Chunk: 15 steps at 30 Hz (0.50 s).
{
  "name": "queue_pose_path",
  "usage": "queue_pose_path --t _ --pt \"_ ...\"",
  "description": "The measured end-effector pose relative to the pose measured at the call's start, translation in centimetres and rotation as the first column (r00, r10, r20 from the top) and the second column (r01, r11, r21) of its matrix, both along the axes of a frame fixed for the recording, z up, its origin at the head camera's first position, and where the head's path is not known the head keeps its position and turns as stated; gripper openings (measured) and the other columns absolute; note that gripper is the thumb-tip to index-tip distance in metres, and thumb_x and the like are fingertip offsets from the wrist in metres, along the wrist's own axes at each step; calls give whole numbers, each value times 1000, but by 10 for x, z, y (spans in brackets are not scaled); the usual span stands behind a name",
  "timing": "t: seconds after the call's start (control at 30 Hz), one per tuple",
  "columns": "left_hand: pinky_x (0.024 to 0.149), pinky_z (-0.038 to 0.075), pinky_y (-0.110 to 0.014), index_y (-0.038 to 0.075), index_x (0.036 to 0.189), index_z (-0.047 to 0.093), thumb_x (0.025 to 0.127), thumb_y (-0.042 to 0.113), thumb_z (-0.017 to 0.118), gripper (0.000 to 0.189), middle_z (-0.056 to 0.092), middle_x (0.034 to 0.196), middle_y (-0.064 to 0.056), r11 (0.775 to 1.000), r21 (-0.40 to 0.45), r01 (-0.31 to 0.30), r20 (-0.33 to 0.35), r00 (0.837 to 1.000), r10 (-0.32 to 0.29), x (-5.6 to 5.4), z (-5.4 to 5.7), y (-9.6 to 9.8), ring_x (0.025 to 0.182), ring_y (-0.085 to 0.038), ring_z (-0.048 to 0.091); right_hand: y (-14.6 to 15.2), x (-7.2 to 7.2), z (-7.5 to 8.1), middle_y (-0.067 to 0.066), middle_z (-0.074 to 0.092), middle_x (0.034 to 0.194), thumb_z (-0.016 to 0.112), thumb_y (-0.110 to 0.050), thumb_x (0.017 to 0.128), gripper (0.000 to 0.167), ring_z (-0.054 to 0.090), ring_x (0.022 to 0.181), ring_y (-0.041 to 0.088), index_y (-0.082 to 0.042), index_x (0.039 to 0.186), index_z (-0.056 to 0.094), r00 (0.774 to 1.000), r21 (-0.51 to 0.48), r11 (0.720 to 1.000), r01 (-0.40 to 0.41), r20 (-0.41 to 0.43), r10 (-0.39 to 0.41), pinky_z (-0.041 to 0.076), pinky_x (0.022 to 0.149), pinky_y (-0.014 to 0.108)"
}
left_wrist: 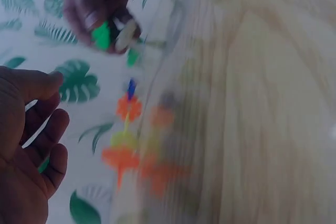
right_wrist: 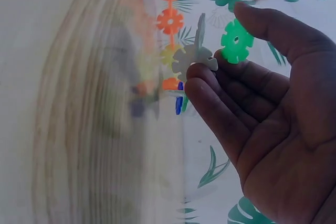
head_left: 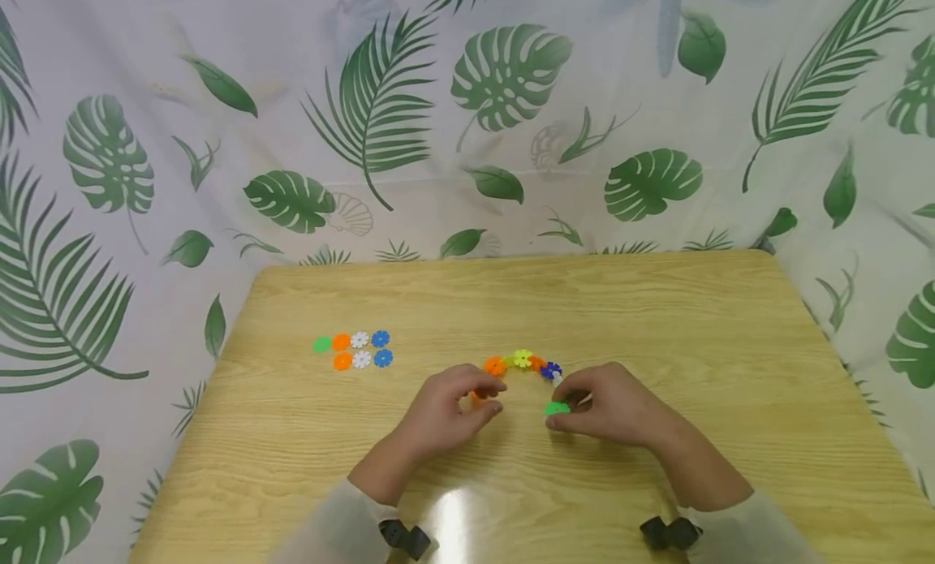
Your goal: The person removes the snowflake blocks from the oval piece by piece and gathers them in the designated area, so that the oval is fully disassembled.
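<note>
A curved chain of slotted plastic discs stands on the table, with an orange disc (head_left: 494, 365), a yellow disc (head_left: 523, 359), a dark blue disc (head_left: 551, 371) and white ones joined edge to edge. My right hand (head_left: 613, 406) pinches a green disc (head_left: 557, 409) between thumb and fingers at the chain's right end. In the right wrist view, its other fingertips touch a white disc (right_wrist: 184, 61). My left hand (head_left: 453, 406) is beside the chain's left end, thumb and fingers apart, partly hiding an orange disc there. Nothing shows between its fingers in the left wrist view.
On the table's left lie loose discs in two rows: a green disc (head_left: 322, 345), orange discs (head_left: 342, 361), white discs (head_left: 361, 359) and blue discs (head_left: 383, 358). A leaf-print cloth (head_left: 497, 182) hangs behind the wooden table (head_left: 657, 304).
</note>
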State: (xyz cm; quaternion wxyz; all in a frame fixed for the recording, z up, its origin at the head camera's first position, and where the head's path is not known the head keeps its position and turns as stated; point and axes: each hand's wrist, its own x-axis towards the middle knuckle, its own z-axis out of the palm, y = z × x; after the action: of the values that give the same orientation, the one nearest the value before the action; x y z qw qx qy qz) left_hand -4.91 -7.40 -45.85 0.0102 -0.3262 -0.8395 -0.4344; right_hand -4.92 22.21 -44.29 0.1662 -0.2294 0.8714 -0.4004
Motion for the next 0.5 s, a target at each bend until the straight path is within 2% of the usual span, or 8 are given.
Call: queue_pose_path --t 0.13,0.3,0.4,0.5 --pt "92 54 -29 14 113 78 94 12 78 19 73 109 2 995 -30 98 -118 988 -101 -1 -2 29 103 -13 66 -4 2 3 -13 72 89 82 -45 89 22 69 85 10 -25 96 77 1000 -27 1000 -7 16 7 58 73 29" --pt "92 52 -23 13 104 81 91 7 81 14 74 103 4 984 -80 157 -268 948 -173 -6 0 48 97 -13 68 -6 4 9 -17 72 86 82 -42 90 17 69 83 6 -27 94 77 1000 -10 1000 -1 -13 1 57 72 29" --pt "90 52 -22 13 100 81 91 7 79 11 75 100 5 983 -102 151 -300 938 -175 -7 0 52 95 -12 69 -6 5 12 -16 73 86 82 -45 89 21 69 83 7 -25 94 77 1000 -8 1000 4 3 -4 57 71 29" --pt "91 52 -24 15 100 81 94 8 78 9 75 101 6 989 -100 106 -289 948 -131 -7 -2 51 97 -11 68 -4 5 15 -14 73 87 79 -54 88 32 69 82 7 -23 96 78 1000 -3 1000 6 10 -6 57 70 29"
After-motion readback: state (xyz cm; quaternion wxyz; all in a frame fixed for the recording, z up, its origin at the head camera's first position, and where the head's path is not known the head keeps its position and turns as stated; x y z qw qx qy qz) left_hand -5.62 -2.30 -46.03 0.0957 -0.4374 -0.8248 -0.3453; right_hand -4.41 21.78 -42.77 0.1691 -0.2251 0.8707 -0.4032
